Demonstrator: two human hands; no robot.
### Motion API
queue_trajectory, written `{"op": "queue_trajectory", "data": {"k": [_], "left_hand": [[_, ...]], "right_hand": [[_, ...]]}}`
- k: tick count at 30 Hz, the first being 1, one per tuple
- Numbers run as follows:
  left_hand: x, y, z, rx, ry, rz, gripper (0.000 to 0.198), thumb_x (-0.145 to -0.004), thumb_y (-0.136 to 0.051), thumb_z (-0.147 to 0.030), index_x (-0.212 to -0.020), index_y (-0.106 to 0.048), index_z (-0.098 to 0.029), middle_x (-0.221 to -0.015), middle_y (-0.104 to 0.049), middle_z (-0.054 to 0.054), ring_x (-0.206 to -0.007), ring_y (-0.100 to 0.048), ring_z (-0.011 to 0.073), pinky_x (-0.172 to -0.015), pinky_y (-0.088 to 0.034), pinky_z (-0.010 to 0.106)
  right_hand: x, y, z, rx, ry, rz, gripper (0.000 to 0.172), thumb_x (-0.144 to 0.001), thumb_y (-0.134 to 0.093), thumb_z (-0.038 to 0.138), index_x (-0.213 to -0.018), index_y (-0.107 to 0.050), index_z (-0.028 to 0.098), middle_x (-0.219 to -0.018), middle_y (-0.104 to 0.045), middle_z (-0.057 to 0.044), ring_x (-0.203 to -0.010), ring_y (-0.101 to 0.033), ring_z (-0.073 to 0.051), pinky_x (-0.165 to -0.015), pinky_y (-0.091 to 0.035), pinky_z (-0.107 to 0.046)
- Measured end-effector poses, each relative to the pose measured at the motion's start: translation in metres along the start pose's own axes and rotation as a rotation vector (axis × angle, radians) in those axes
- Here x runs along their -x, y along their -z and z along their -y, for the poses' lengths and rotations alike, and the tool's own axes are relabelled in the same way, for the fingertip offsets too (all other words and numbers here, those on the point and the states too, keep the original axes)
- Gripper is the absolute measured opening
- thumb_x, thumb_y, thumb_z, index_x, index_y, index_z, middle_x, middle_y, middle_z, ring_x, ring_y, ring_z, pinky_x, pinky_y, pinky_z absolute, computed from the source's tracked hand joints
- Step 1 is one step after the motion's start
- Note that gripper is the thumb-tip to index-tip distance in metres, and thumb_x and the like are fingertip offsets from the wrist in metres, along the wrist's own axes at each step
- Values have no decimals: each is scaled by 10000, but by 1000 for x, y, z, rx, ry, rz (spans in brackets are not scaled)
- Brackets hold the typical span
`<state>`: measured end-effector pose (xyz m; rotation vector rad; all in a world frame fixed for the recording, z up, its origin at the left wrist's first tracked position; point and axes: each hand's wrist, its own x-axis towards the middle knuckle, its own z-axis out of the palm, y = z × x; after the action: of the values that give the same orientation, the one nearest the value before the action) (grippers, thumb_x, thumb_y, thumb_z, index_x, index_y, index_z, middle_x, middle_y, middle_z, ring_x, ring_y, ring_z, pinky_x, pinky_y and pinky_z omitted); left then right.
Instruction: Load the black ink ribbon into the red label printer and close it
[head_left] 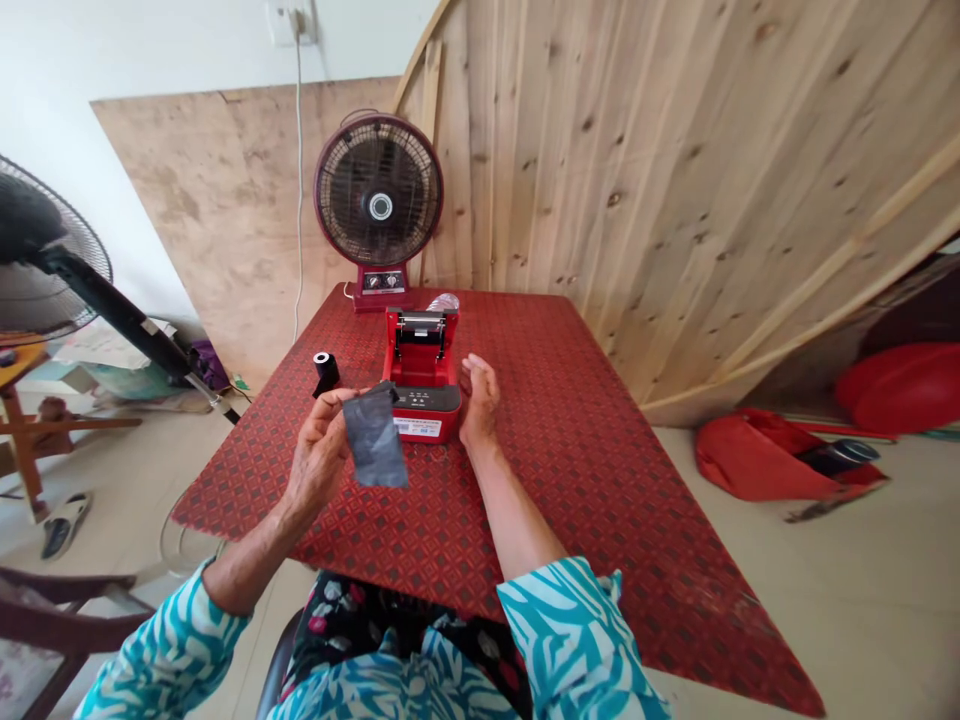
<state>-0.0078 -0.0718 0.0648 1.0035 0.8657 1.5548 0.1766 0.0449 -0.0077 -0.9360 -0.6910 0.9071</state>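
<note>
In front of me on the table stands a small red label printer (426, 400), its lid raised and a dark roller showing under the lid. My left hand (319, 445) pinches the upper edge of a thin dark grey sheet (376, 440), which hangs down before the printer's left front corner. Against the right side of the printer is my right hand (480, 400), fingers extended and holding nothing that I can see. A black ribbon roll (327, 374) with a white core stands upright to the left of the printer, a loose end beside its base.
A dark red table fan (380, 210) stands behind the printer. Next to the printer's back lies a clear plastic item (444, 301). The red patterned tablecloth (570, 480) covers the table. A floor fan (112, 310) leans at left; a red bag (757, 460) lies on the floor right.
</note>
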Motion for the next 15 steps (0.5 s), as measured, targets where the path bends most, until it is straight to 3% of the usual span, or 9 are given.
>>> {"op": "queue_trajectory", "data": {"k": [3, 7, 10, 12, 15], "left_hand": [[-1, -1, 3, 28, 7, -19, 361, -727, -803, -435, -946, -620, -215, -1086, -722, 46, -953, -700, 200, -785, -562, 293], [0, -1, 6, -28, -110, -42, 341, -730, -810, -401, -933, -622, -203, -1156, -699, 73, -1079, -661, 217, -882, -543, 318], [-1, -1, 5, -70, -228, -51, 311, -748, -802, -372, -934, -614, -208, -1215, -679, 87, -1138, -638, 225, -947, -521, 353], [0, -2, 5, -80, -279, -33, 303, -752, -798, -363, -933, -605, -214, -1240, -668, 93, -1145, -637, 233, -955, -520, 372], [2, -5, 6, -78, -287, 1, 304, -748, -800, -341, -939, -598, -219, -1289, -642, 99, -1183, -615, 248, -965, -509, 391]], "right_hand": [[12, -10, 33, 9, 94, 128, 343, -854, -508, 500, -1052, -649, 257, -1110, -696, -45, -1075, -635, -191, -952, -480, -385], [32, -15, 75, 36, 145, 396, 333, -898, -485, 525, -995, -687, 279, -1040, -720, -39, -1030, -660, -206, -933, -501, -408], [43, -8, 98, 153, 202, 435, 344, -914, -474, 544, -985, -698, 292, -1059, -718, -33, -1049, -651, -213, -961, -486, -422], [52, -3, 107, 215, 167, 521, 343, -906, -493, 550, -994, -697, 288, -1053, -719, -34, -1042, -655, -211, -954, -488, -407], [66, 0, 112, 271, 14, 753, 303, -846, -622, 491, -1064, -671, 286, -1045, -723, -28, -992, -669, -187, -892, -514, -358]]}}
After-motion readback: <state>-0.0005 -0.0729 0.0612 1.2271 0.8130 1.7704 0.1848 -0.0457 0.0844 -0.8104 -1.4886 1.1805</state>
